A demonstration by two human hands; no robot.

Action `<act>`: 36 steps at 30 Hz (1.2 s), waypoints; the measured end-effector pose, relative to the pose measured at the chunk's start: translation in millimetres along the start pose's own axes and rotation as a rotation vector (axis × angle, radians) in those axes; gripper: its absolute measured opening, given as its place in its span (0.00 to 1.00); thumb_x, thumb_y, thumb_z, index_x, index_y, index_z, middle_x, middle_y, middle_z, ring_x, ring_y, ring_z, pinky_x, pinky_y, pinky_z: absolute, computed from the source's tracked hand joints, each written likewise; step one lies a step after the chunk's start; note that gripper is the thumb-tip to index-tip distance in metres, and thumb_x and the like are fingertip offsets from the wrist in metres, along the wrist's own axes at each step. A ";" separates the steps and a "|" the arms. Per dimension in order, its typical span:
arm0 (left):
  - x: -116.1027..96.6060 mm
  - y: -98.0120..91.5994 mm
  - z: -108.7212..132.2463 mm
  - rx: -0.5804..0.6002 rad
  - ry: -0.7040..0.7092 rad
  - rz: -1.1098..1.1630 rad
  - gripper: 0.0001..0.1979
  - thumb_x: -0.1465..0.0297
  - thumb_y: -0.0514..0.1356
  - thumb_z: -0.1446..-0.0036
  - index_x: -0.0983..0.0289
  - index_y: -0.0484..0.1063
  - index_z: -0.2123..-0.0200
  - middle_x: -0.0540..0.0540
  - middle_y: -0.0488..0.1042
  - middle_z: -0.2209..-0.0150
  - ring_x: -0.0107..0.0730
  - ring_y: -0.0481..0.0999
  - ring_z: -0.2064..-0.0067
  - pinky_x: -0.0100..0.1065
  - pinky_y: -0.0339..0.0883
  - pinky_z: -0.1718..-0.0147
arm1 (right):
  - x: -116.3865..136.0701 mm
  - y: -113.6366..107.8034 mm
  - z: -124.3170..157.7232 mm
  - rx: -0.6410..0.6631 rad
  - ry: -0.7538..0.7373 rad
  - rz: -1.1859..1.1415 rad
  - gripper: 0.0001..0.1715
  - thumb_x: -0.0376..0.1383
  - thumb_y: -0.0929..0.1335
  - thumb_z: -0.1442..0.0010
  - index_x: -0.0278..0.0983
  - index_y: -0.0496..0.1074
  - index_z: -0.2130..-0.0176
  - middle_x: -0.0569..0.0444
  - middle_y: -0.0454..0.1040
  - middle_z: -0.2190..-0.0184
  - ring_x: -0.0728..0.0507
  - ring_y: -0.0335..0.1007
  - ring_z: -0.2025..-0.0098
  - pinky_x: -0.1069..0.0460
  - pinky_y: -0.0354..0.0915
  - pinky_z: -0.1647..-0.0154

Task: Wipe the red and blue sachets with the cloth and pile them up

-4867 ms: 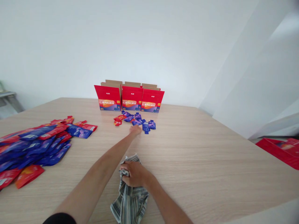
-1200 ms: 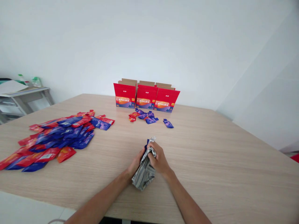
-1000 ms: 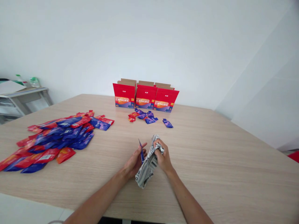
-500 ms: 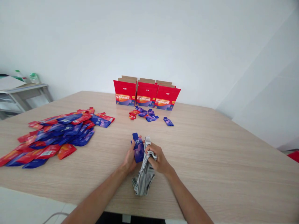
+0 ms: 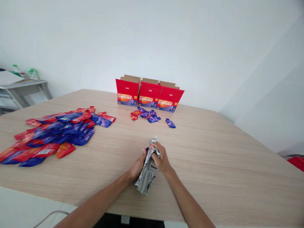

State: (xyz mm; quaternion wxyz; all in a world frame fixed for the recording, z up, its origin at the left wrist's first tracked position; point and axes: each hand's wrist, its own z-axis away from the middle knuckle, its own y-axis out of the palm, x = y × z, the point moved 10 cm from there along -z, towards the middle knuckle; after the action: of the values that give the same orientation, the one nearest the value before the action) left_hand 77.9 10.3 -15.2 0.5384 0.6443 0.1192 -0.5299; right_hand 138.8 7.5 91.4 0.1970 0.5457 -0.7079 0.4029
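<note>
My right hand [image 5: 161,158] is closed around a crumpled grey-and-white striped cloth [image 5: 147,174], whose loose end hangs down toward the table's near edge. Against the cloth's left side is my left hand [image 5: 138,166], closed on a blue pouch [image 5: 147,148]. Only a sliver of that pouch shows at the top; the cloth covers the rest. Both hands are above the near middle of the table, touching or nearly touching each other through the cloth.
A large pile of red and blue pouches [image 5: 54,133] lies on the wooden table [image 5: 213,164] at left. Three red cartons [image 5: 148,95] with raised flaps stand at the back. Several small pouches [image 5: 152,116] lie before them, plus one blue pouch [image 5: 170,123] apart. A side desk [image 5: 26,85] stands far left.
The cloth has moved over the face of the blue pouch, which was in plain sight before and is now almost wholly covered. My hands have come together. The view has shifted slightly.
</note>
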 end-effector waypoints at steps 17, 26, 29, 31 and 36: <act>6.9 -1.7 -8.3 0.008 -0.002 0.155 0.38 0.43 0.66 0.54 0.67 0.77 0.50 0.60 0.81 0.54 0.51 0.74 0.43 0.45 0.57 0.36 | -2.6 4.5 -0.6 0.035 0.025 0.054 0.05 0.29 0.61 0.48 0.38 0.62 0.70 0.56 0.63 0.71 0.46 0.59 0.67 0.52 0.54 0.64; -13.0 -36.4 -11.4 -0.221 0.115 0.281 0.31 0.46 0.59 0.43 0.62 0.75 0.46 0.58 0.81 0.56 0.41 0.79 0.51 0.38 0.67 0.45 | 3.0 58.4 13.0 0.433 0.059 -0.005 0.09 0.25 0.62 0.53 0.38 0.63 0.70 0.56 0.66 0.71 0.46 0.61 0.67 0.53 0.55 0.63; -22.7 -49.7 -10.4 -0.304 0.179 0.244 0.30 0.47 0.59 0.42 0.62 0.75 0.46 0.56 0.81 0.58 0.38 0.79 0.54 0.35 0.68 0.48 | 5.1 67.8 16.7 0.496 0.063 -0.009 0.10 0.25 0.62 0.54 0.38 0.63 0.71 0.57 0.67 0.70 0.46 0.62 0.67 0.53 0.55 0.64; -19.4 -43.6 -12.0 -0.248 0.149 0.240 0.30 0.47 0.59 0.42 0.63 0.75 0.46 0.57 0.81 0.57 0.39 0.79 0.52 0.36 0.67 0.45 | 4.6 59.4 12.4 0.416 0.050 0.028 0.10 0.25 0.62 0.53 0.38 0.63 0.70 0.57 0.66 0.70 0.46 0.61 0.67 0.53 0.55 0.64; 8.4 -17.1 -13.1 -0.078 -0.047 0.222 0.30 0.49 0.60 0.42 0.66 0.75 0.47 0.59 0.81 0.55 0.48 0.76 0.46 0.44 0.61 0.39 | -4.3 15.7 0.0 0.078 0.060 0.084 0.06 0.28 0.61 0.49 0.38 0.62 0.69 0.56 0.63 0.71 0.46 0.59 0.67 0.52 0.54 0.64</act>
State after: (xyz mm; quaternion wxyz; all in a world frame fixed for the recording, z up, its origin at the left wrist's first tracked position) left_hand 76.2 24.3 -33.6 0.6210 0.6196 0.0550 -0.4769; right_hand 125.6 11.4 82.7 0.1795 0.5105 -0.7076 0.4543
